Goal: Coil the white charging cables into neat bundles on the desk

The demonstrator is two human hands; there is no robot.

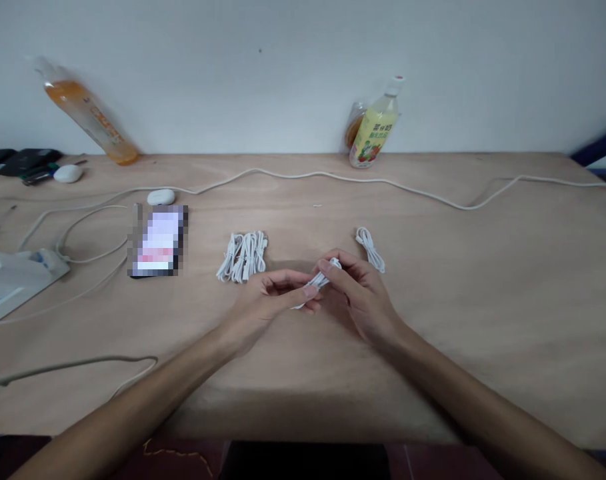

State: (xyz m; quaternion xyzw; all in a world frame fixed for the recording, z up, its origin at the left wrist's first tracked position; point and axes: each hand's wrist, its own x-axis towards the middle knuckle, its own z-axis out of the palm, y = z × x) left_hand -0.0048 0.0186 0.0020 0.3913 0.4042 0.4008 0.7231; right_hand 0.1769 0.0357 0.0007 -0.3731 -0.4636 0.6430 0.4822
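Observation:
Both my hands meet over the middle of the wooden table (483,280). My left hand (267,297) and my right hand (360,293) are closed together on a folded white cable (319,281), which runs between their fingertips. A pile of bundled white cables (243,255) lies just beyond my left hand. One more coiled white cable (370,248) lies just beyond my right hand.
A phone (157,241) lies left of the pile, with a white earbud case (161,197) behind it. A long white cord (333,177) crosses the table. Two drink bottles (373,127) (90,117) stand and lean at the wall. A power strip (13,277) sits at far left.

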